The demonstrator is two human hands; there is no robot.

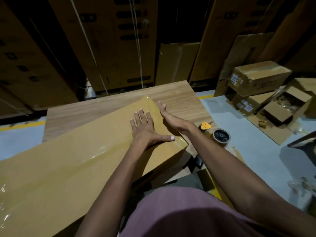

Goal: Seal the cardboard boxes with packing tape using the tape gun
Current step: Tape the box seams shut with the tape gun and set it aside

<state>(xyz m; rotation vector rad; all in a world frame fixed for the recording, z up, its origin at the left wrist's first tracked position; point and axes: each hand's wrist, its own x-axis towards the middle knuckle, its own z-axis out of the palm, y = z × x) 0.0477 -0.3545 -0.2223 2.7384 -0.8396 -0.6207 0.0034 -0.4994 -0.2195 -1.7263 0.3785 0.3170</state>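
The cardboard box, long and flat, lies on the surface under your hands. Your left hand presses flat and spread on its top; your right hand lies straight-fingered along its far edge. It looks stiff and probably light, its glossy tape slippery. Steady it by its edges. The tape gun sits just right of your right forearm.

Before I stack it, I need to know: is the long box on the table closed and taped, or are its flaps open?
Closed. The long box shows a flat top with glossy tape along it; both hands press it.
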